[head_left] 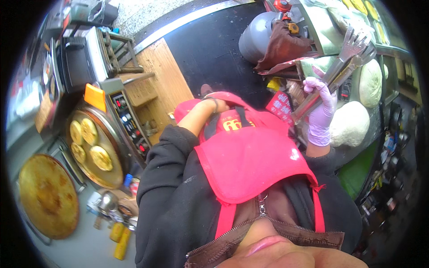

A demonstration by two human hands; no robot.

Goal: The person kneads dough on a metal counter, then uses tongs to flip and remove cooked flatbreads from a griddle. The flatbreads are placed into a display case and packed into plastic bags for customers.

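Observation:
My right hand (321, 110), in a thin purple glove, grips a pair of metal food tongs (331, 75) on my right. The slotted, fork-like ends of the tongs point up and away from me. Close beside that hand lies a large lump of white dough (350, 124), with another dough lump (370, 83) beyond it. My bare left hand (221, 104) is at waist height against my red apron (254, 167). A cord circles its wrist. Folds of the apron hide the fingers, so whether they hold anything cannot be seen.
On my left, several browned flatbreads (100, 158) lie on a round electric griddle (115, 171). Its round lid (48, 197) stands raised beside it. A grey gas cylinder (256, 37), draped with a brown cloth (285, 45), stands ahead. A wooden stool (122, 50) is at front left.

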